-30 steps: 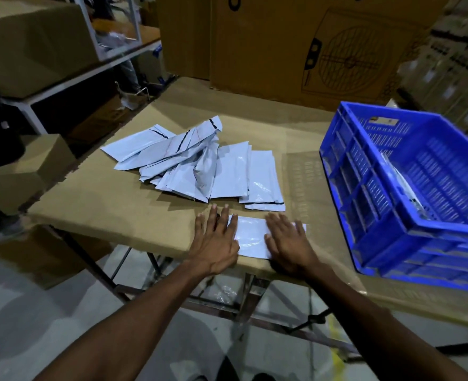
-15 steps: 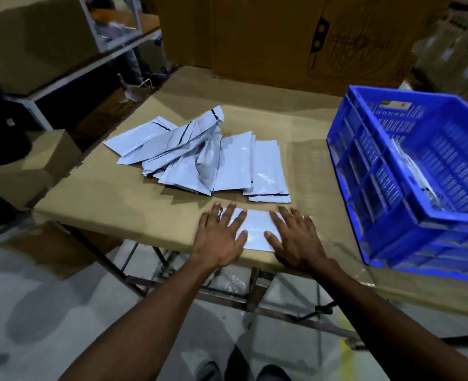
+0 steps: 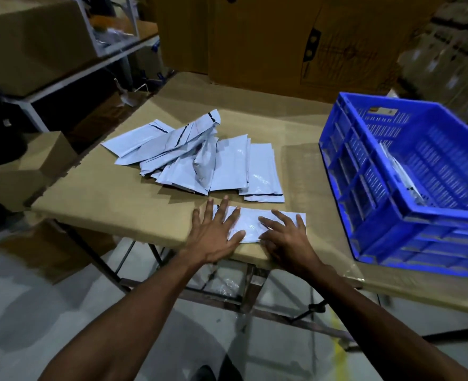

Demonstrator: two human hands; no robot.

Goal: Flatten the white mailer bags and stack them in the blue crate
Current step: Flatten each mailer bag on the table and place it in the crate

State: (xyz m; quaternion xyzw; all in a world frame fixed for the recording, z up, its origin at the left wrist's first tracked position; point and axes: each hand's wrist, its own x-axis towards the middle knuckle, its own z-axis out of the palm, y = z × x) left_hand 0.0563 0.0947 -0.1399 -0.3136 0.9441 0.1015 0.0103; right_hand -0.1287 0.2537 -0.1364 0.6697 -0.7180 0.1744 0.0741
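Head view: you stood at the cardboard-covered table [image 3: 95, 199] with both hands flat on a single white mailer bag [image 3: 250, 222] at the table's near edge, well left of the blue crate [image 3: 409, 215]. Your left hand [image 3: 213, 235] lay spread, fingers fanned over the bag's left end; your right hand [image 3: 287, 235] lay spread over its right half, fingers straight and gripping nothing. The bag's far-right corner showed beyond your fingertips.

Left of the crate and just behind the pressed bag sat the loose pile of mailer bags [image 3: 194, 160], overlapping and several puckered, not yet flattened. Inside the crate, something pale leaned against the left wall, probably bags already stacked, though blur made that uncertain. Cardboard boxes [image 3: 296, 42] rose behind the crate.

The step in hand looked like smoothing. To do it well, you likely needed to sweep the palms outward from the bag's middle toward both ends, pushing air to the open mouth, and keep the near edge from sliding off the table toward you before lifting it right to the crate.
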